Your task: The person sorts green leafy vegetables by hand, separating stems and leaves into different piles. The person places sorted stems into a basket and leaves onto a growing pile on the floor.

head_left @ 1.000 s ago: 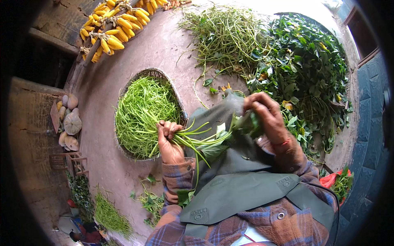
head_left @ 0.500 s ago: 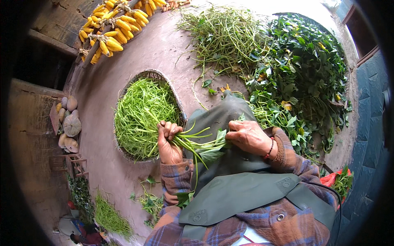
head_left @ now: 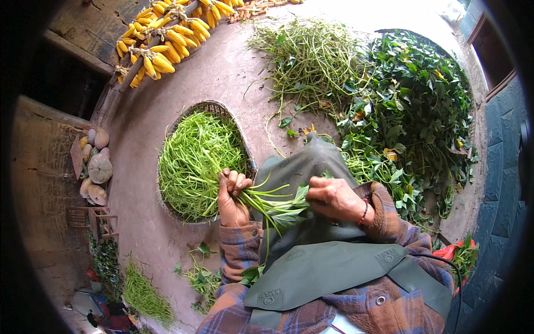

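Note:
A bunch of green leafy stems (head_left: pixel 272 203) is gripped in my left hand (head_left: pixel 233 196), its fingers wrapped round the stalks. The leafy ends point right across my lap. My right hand (head_left: pixel 335 199) is closed beside those ends, with a bit of green leaf (head_left: pixel 326 175) showing at its fingers. Just left of my left hand stands a woven basket (head_left: pixel 245 146) heaped with trimmed green stalks (head_left: pixel 200 158). Under both hands a dark green apron (head_left: pixel 311 158) covers my lap.
Leafy vines (head_left: pixel 411 89) are heaped at the right, beside a tangle of bare stalks (head_left: pixel 311 58). Yellow corn cobs (head_left: pixel 161 47) hang at upper left. Pumpkins (head_left: pixel 100 168) and a small wooden stool (head_left: pixel 103 224) stand at left; more stalks (head_left: pixel 146 295) lie lower left.
Both hands hold nearly the same pose; my right hand has shifted slightly and less leaf shows above its fingers. The whole view has moved a little, so the surroundings sit lower.

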`<state>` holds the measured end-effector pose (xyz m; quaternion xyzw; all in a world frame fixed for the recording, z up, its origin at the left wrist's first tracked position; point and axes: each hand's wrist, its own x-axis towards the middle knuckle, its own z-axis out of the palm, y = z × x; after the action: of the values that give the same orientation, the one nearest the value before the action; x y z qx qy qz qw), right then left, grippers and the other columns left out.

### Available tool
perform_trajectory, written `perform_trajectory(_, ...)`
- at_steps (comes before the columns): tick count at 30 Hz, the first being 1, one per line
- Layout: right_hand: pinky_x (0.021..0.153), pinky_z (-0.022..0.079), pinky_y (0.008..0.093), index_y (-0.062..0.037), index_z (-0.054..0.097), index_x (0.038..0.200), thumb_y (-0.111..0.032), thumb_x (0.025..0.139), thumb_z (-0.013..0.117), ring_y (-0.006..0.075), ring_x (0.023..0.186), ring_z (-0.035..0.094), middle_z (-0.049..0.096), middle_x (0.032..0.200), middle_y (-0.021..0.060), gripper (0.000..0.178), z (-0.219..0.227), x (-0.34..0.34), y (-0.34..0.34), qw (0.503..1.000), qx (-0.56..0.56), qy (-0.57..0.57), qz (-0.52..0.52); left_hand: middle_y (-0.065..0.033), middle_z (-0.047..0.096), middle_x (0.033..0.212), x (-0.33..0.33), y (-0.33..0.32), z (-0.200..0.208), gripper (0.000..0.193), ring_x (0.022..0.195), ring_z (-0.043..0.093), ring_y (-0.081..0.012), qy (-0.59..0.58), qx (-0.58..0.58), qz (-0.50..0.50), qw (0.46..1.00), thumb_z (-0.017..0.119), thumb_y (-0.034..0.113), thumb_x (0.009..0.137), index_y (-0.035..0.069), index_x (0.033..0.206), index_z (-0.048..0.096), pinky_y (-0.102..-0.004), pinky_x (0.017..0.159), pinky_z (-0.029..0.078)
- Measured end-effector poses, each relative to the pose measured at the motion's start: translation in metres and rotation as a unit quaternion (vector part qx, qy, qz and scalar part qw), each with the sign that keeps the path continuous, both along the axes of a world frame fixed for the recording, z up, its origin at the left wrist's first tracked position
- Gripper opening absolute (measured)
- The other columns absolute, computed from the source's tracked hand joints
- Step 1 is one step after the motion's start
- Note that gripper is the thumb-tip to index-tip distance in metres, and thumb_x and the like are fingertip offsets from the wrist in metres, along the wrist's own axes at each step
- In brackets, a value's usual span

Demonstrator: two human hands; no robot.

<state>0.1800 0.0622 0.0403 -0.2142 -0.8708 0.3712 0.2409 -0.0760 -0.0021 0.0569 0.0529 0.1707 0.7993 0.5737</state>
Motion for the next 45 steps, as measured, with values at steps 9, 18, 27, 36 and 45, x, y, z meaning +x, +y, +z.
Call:
perform_trajectory(9, 0.076, 0.045, 0.0272, 0.0013, 0.061, 0.093, -0.005, 0.091, 0.054, 0.0097, 0.083, 0.053, 0.059, 0.088, 0.0028, 0.009, -0.009, 0.027, 0.04, 0.92, -0.193, 0.246, -0.234, 0.0035, 0.029, 0.066, 0.004, -0.003, -0.005, 0.016, 0.059, 0.028, -0.0075, -0.029, -0.008, 0.003, 1.0, 0.053, 0.021, 0.101, 0.006, 0.096, 0.049, -0.023, 0.062, 0.037)
perform_trajectory(18, 0.064, 0.048, 0.037, -0.0119, 0.063, 0.091, -0.014, 0.072, 0.069, 0.0258, 0.078, 0.057, 0.052, 0.08, 0.0049, 0.02, 0.017, 0.021, 0.0, 0.99, 0.132, -0.028, -0.031, 0.0026, 0.029, 0.067, 0.001, -0.003, -0.007, 0.015, 0.06, 0.029, -0.0088, -0.061, -0.033, 0.028, 0.997, 0.053, 0.018, 0.101, 0.005, 0.094, 0.048, -0.0235, 0.066, 0.041)
perform_trajectory(27, 0.072, 0.049, 0.0359, -0.0101, 0.062, 0.087, -0.01, 0.073, 0.061, 0.0242, 0.086, 0.056, 0.054, 0.094, 0.0055, 0.013, 0.004, 0.014, 0.001, 0.982, 0.171, -0.041, -0.063, 0.0023, 0.03, 0.067, -0.005, -0.006, -0.017, 0.016, 0.061, 0.031, -0.0094, -0.137, -0.06, 0.047, 0.988, 0.054, 0.018, 0.1, 0.005, 0.093, 0.05, -0.0244, 0.066, 0.041)
perform_trajectory(36, 0.063, 0.044, 0.0238, 0.0022, 0.063, 0.089, -0.003, 0.088, 0.053, 0.0078, 0.072, 0.054, 0.062, 0.077, 0.0004, 0.011, 0.005, 0.037, 0.026, 0.842, -0.357, 0.223, -0.336, 0.0024, 0.031, 0.068, 0.003, -0.002, -0.011, 0.015, 0.06, 0.031, -0.0095, -0.12, -0.039, 0.044, 0.991, 0.053, 0.015, 0.1, 0.003, 0.093, 0.048, -0.0236, 0.063, 0.039)
perform_trajectory(45, 0.065, 0.046, 0.0355, -0.0128, 0.067, 0.096, -0.015, 0.077, 0.068, 0.0222, 0.075, 0.056, 0.054, 0.075, 0.0029, 0.02, 0.021, -0.008, -0.021, 0.988, 0.117, -0.006, -0.099, 0.0012, 0.031, 0.067, 0.007, 0.003, -0.015, 0.015, 0.062, 0.032, -0.0109, -0.157, -0.015, 0.038, 0.987, 0.052, 0.015, 0.101, 0.004, 0.092, 0.048, -0.0254, 0.068, 0.041)
